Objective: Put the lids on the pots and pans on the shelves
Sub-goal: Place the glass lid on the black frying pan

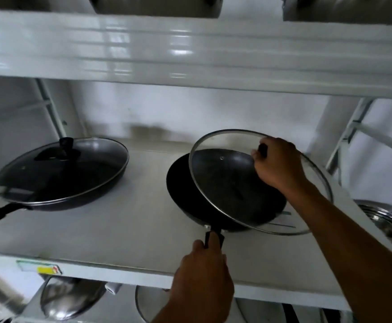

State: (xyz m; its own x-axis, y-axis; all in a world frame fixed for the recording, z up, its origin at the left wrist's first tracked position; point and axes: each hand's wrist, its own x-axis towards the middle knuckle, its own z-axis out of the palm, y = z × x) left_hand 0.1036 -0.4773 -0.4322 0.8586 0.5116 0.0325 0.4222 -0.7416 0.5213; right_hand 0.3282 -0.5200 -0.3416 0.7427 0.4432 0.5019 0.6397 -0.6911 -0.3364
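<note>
I am gripping the black handle of the round black frying pan (213, 201) with my left hand (204, 273) to steady it on the white shelf (125, 241), while my right hand (277, 165), pinching its knob, is tilting the round steel-rimmed glass lid (232, 183) over it.

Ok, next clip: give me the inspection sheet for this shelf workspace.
Surface: white middle shelf, yellow sticker on its front edge.
Job's things: left frying pan already lidded; right frying pan uncovered, glass lid tilted over it, off-centre.
Clutter: nothing seen.
Grippers: left hand grips the right pan's handle; right hand holds the lid's knob.
Cables: nothing seen.
Surroundings: steel pots above, lids below, blurred.
</note>
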